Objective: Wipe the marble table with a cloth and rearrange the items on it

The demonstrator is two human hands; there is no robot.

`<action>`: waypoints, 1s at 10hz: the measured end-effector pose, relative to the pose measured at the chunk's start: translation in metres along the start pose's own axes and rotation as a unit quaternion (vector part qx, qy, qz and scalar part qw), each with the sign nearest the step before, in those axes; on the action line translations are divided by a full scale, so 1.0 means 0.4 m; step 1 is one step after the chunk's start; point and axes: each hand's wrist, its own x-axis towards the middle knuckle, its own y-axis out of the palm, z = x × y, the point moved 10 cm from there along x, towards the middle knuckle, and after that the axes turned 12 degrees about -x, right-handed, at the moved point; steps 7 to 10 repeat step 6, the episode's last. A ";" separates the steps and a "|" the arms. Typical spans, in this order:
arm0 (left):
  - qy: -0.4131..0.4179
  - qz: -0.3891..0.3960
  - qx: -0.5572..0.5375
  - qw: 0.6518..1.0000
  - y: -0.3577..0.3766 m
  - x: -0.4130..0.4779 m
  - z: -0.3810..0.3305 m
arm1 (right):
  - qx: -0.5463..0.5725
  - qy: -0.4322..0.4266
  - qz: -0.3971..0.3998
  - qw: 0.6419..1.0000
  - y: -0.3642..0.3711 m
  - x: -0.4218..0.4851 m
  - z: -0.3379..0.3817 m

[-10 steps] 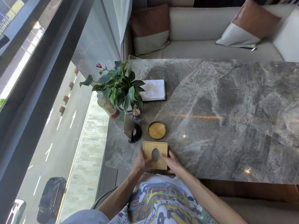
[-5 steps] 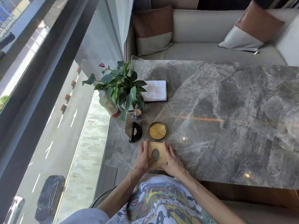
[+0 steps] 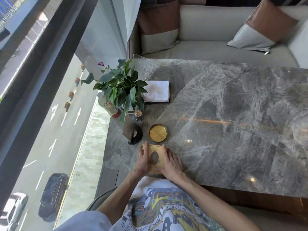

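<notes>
Both hands frame the wooden box: the left hand and the right hand lie with straight fingers flat against its two sides, pressing it between them without curling round it. It sits at the near edge of the marble counter. Just beyond it are a gold dish and a black stand, then a toothpick holder, a potted plant and the folded white cloth farther back.
</notes>
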 end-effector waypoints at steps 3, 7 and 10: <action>-0.065 -0.024 0.086 0.994 -0.005 -0.007 -0.008 | 0.035 -0.060 0.026 0.997 -0.037 0.016 -0.029; -0.144 -0.207 0.129 0.959 0.031 -0.046 -0.115 | 0.157 0.026 -0.002 0.987 -0.155 -0.068 -0.531; -0.144 -0.207 0.129 0.959 0.031 -0.046 -0.115 | 0.157 0.026 -0.002 0.987 -0.155 -0.068 -0.531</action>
